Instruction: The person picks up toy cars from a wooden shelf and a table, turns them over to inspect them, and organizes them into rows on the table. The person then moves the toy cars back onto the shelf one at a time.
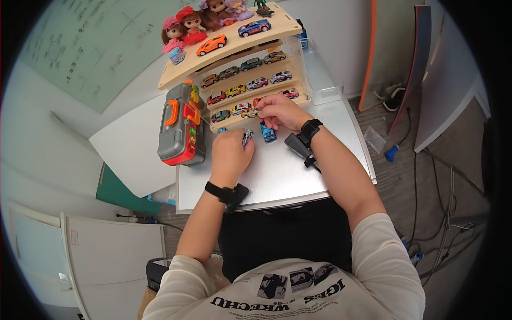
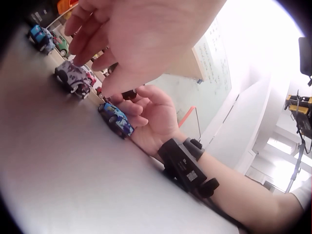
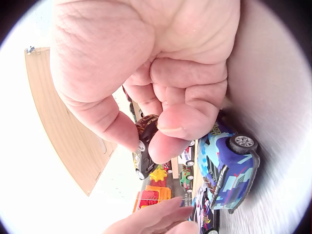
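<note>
Between thumb and fingers, my right hand (image 1: 282, 113) pinches a black-and-gold toy car (image 3: 146, 146), seen in the right wrist view. Just below that hand, a blue patterned car (image 1: 268, 133) (image 3: 226, 165) stands on the silver tabletop (image 1: 277, 176). My left hand (image 1: 230, 154) (image 2: 141, 39) hovers low beside a grey-and-white car (image 1: 247, 137) (image 2: 73, 80), its fingers loosely extended; whether a fingertip touches the car is unclear. Another blue car (image 1: 222, 130) (image 2: 41, 38) stands beyond the left hand, partly hidden in the head view.
A wooden shelf (image 1: 277, 26) behind the hands holds rows of toy cars, with several dolls (image 1: 193, 28), an orange car (image 1: 212, 46) and a blue car (image 1: 254, 28) on top. At the table's left stands a grey-and-red toolbox (image 1: 178, 125); a clear plastic bin (image 1: 326, 95) is at the right.
</note>
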Demonstrator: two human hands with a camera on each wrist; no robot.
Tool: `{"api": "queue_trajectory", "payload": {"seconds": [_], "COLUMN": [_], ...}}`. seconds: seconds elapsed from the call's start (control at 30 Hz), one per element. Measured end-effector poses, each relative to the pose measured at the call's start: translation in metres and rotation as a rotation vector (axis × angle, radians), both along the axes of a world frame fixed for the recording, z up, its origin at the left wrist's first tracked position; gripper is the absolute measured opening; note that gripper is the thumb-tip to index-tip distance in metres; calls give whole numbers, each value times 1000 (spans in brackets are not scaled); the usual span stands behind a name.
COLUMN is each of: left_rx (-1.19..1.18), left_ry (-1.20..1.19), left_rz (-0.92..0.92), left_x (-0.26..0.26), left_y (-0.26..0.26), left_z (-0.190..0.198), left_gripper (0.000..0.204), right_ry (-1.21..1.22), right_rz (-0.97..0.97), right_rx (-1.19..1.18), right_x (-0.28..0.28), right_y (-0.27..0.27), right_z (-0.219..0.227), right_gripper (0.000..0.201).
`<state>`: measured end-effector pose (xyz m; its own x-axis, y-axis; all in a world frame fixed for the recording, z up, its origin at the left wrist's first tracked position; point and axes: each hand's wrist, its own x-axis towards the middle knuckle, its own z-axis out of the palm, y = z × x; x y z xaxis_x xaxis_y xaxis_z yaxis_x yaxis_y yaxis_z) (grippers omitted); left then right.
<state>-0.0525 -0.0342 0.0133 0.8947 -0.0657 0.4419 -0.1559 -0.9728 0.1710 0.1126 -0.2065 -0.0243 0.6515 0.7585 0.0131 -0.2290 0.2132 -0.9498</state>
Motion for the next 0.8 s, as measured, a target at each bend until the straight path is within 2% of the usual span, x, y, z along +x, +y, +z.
{"api": "queue_trajectory", "payload": {"seconds": [0.13,0.27,0.33,0.63,0.8], "left_rx": [0,-28,21,66,194], "left_ry": [23,37,-23,-21,76], "left_rz": [65,95,121,167,176], "left_x": [14,13,13,24,-6], "left_y": [6,3,2,8,5], "left_z": [-20,-11,-8,-19,-12], "left_gripper": [30,28,17,19,20], "right_ry": [10,23,-1,20,-1], "right_rz": [-1,8,8,4,-2], "right_rx": [14,33,14,22,14], "right_x": [0,2,2,0,2], "right_y": [-1,0,1,0,1], "right_z": [-1,-3,-3,-1,-4], "right_gripper": [22,20,19,19,23]}}
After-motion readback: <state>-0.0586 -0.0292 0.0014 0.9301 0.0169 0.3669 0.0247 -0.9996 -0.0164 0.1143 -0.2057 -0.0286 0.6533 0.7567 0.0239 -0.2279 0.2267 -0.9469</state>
